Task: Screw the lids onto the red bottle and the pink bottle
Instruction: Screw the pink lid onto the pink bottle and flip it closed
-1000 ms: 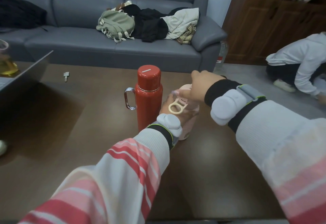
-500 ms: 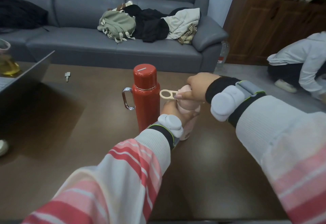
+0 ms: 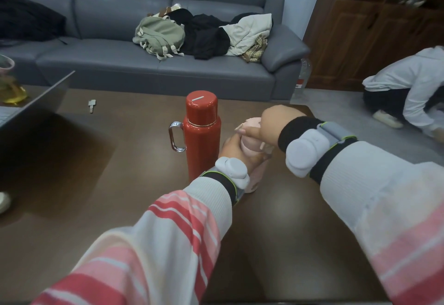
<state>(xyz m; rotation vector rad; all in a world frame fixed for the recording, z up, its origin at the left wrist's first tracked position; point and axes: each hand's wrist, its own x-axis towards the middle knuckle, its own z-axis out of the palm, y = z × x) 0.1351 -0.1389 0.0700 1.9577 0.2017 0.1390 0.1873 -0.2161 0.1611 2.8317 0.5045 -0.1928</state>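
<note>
The red bottle (image 3: 202, 136) stands upright mid-table with its red lid on top and a metal carabiner loop on its left side. Just to its right stands the pink bottle (image 3: 255, 172), mostly hidden by my hands. My left hand (image 3: 234, 152) is wrapped around the pink bottle's body. My right hand (image 3: 269, 124) grips the pink lid (image 3: 252, 123) on top of the bottle from above. The lid's cream ring handle is barely visible behind my right fingers.
The brown table (image 3: 120, 184) carries a laptop (image 3: 36, 105) at the left edge, a small key-like item (image 3: 91, 105) and a glass with yellow liquid (image 3: 9, 83). A grey sofa (image 3: 144, 69) with bags and clothes lies behind. A person (image 3: 408, 88) crouches on the floor at right.
My right hand has turned on the pink lid; the cream ring handle swung from the front to the left and then nearly out of sight. The red bottle has not moved.
</note>
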